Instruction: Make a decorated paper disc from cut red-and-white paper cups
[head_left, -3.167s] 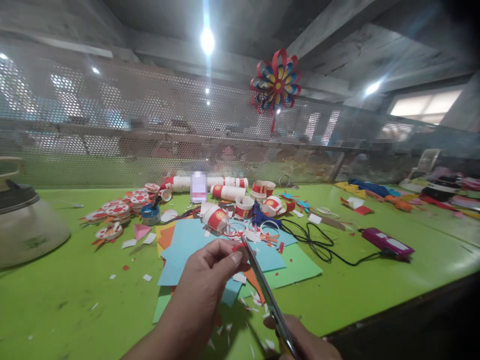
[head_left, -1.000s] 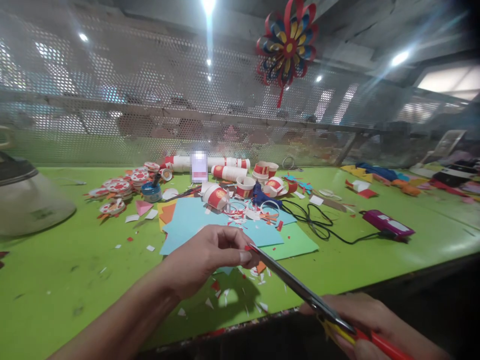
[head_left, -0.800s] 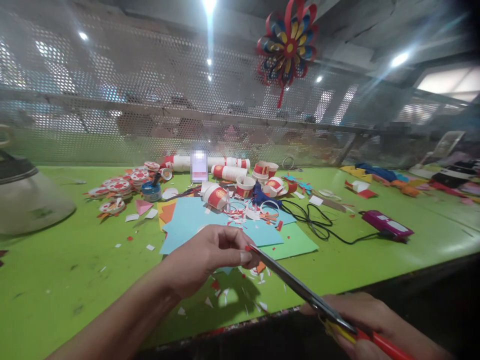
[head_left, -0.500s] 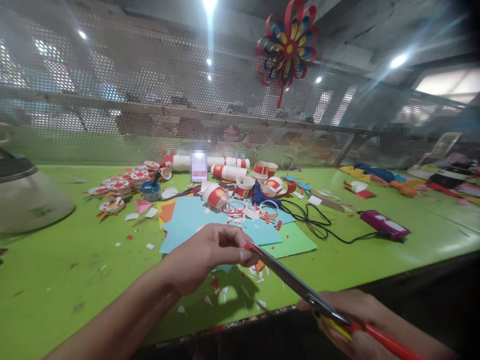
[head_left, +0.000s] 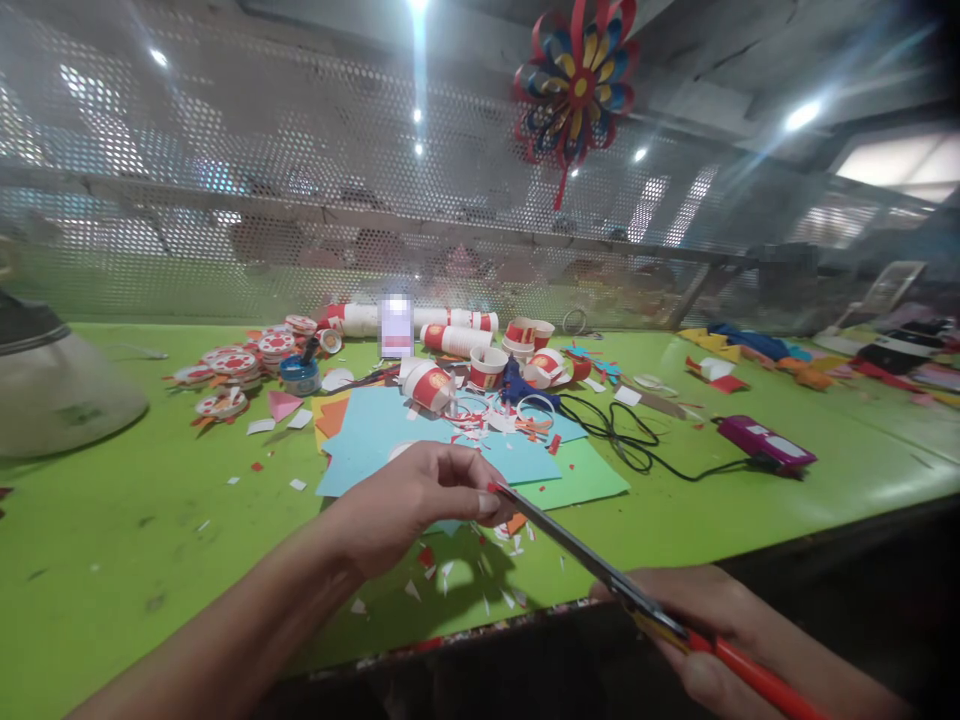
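Between the thumb and fingers of my left hand (head_left: 427, 495) is pinched a small piece of red paper (head_left: 493, 487), mostly hidden by the fingers. My right hand (head_left: 712, 625) grips a pair of scissors (head_left: 577, 550) by its red handle. The blades look closed or nearly so, and their tips touch the red paper at my left fingertips. Under my hands, small red and white paper scraps (head_left: 427, 556) lie scattered near the table's front edge. Behind my left hand are light blue paper sheets (head_left: 375, 430) and a green sheet (head_left: 592, 478).
Paper cups (head_left: 429, 385) lie across the middle, beside a blue glue gun (head_left: 517, 385). A black cord (head_left: 637, 440) runs to a purple device (head_left: 765, 445). Left stand stacked red-and-white paper pieces (head_left: 236, 365), a blue jar (head_left: 300, 375) and a large pale container (head_left: 67, 390). A perforated screen (head_left: 300, 200) rises behind.
The scissors' handles have come closer together, and the yellow part is now mostly hidden. My left hand keeps its pinch almost in place. The view has shifted slightly.
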